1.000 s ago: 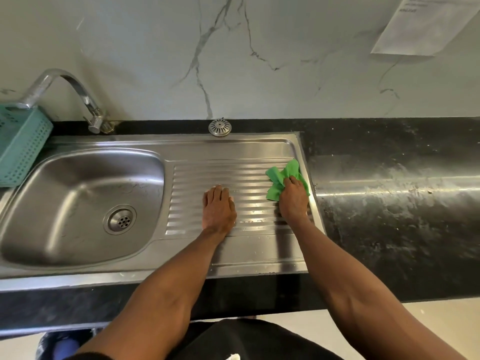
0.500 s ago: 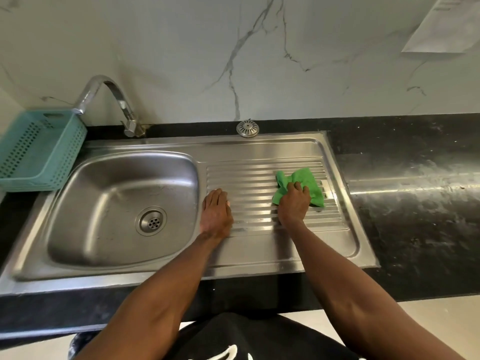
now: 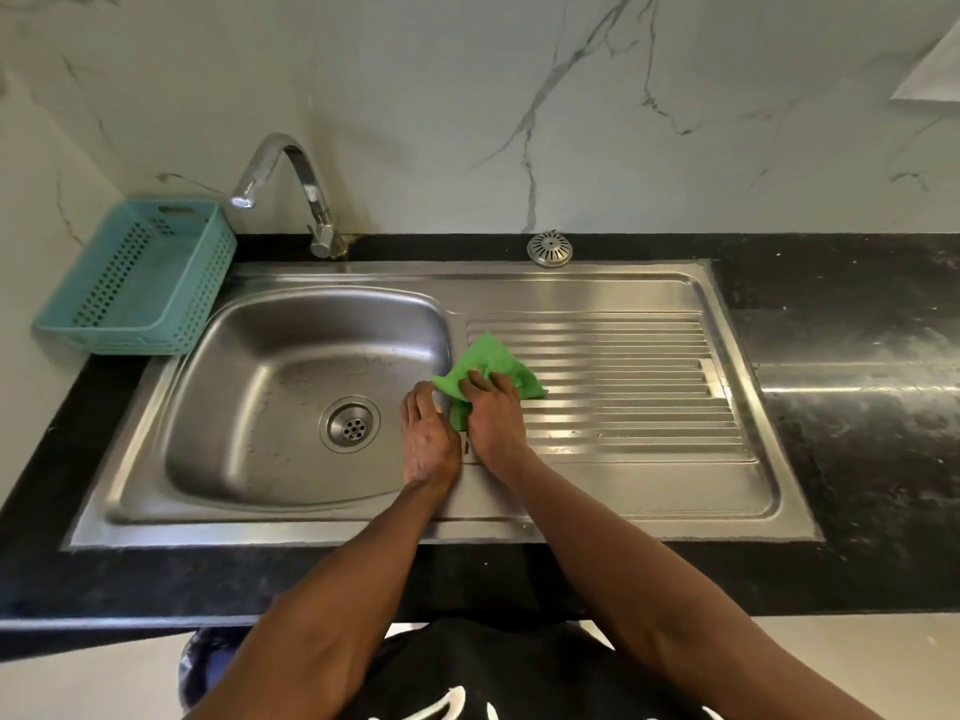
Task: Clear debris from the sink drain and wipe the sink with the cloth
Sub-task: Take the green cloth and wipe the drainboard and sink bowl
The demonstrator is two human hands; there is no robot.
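A person is leaning over a stainless steel sink unit (image 3: 597, 291) set into a black stone table (image 3: 857, 459). The right hand (image 3: 493, 418) is pressing down on a crumpled bright green cloth (image 3: 488, 363), fingers curled and gripping its folds. The cloth is lying at the left end of the ribbed steel draining board (image 3: 623, 387), just at the rim of the basin. The left hand (image 3: 428, 439) is resting flat and open at 9 o'clock from the right hand, touching it, fingers spread on the rim and holding nothing. The round metal drain (image 3: 350, 424) is sitting in the basin floor, near the left hand at its 9 o'clock. A curved chrome tap (image 3: 291, 189) is standing at 12 o'clock behind the basin. A teal perforated plastic basket (image 3: 140, 278) is sitting at 10 o'clock. A small domed metal strainer cap (image 3: 549, 248) is lying on the table behind the draining board.
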